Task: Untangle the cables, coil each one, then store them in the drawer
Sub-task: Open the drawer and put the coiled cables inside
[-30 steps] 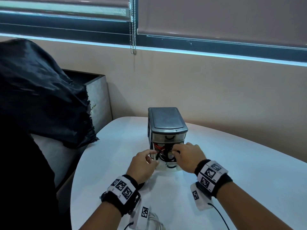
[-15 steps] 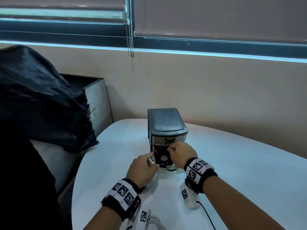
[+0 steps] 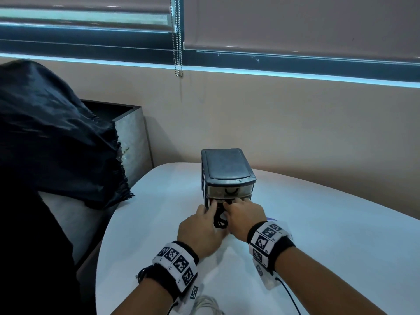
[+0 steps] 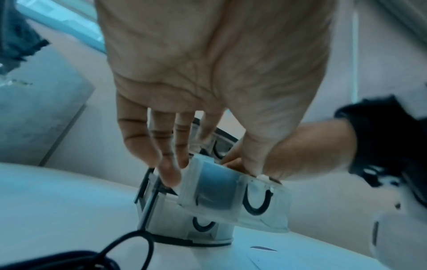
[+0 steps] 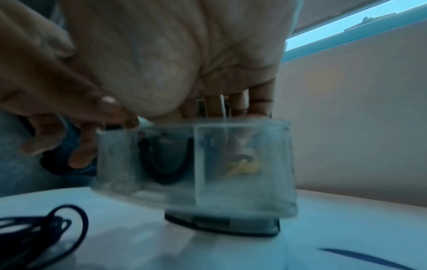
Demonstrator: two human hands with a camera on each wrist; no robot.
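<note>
A small drawer unit [image 3: 227,171] with a dark lid stands on the white table [image 3: 329,235]. Its translucent middle drawer [image 4: 233,193] [image 5: 196,164] is pulled out towards me. A coiled black cable [image 3: 220,218] [image 5: 161,164] lies inside it, with something yellow [image 5: 242,166] beside it. My left hand [image 3: 200,226] holds the drawer's left front corner, fingers [image 4: 168,173] outside and thumb on the rim. The straight fingers of my right hand [image 3: 243,214] reach down into the drawer from above. Another black cable [image 4: 92,255] [image 5: 34,228] lies on the table near me.
A white cable [image 3: 204,305] lies at the table's near edge between my forearms. A black cloth [image 3: 56,137] is draped over a grey box [image 3: 131,142] to the left of the table. The wall runs close behind the unit.
Both hands have moved forward to the unit, and less of the drawer shows in front of it. The orange cable seen earlier is now covered by my hands.
</note>
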